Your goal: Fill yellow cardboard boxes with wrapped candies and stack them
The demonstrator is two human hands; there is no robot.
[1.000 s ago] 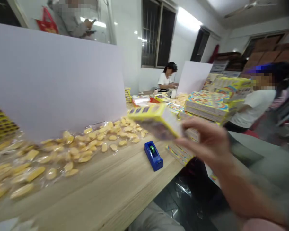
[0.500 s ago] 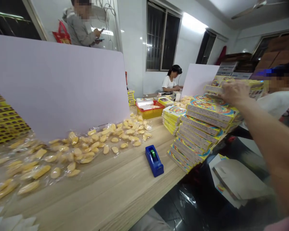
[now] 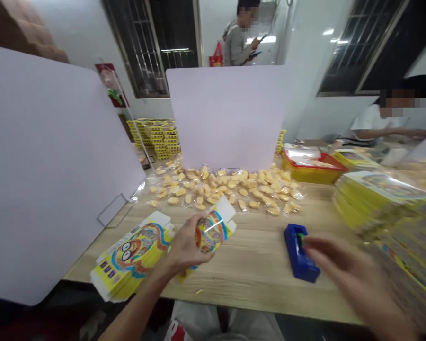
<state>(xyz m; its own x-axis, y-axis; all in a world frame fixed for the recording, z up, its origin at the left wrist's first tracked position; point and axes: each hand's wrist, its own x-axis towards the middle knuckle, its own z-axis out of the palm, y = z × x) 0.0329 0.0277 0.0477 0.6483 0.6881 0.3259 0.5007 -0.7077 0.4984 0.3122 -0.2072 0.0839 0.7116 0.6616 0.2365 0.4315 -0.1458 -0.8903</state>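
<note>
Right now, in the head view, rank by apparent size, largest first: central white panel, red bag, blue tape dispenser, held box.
1. Central white panel
2. Blue tape dispenser and held box: too alike to rank; the left hand partly covers the box.
3. Red bag

**Left hand [image 3: 185,245] clenched, right hand [image 3: 344,267] outstretched**

The left forearm [image 3: 140,303] is angled inward and upward, its hand curled in a grip. The right forearm [image 3: 386,305] is slanted inward, its hand blurred and loosely opened out.
</note>
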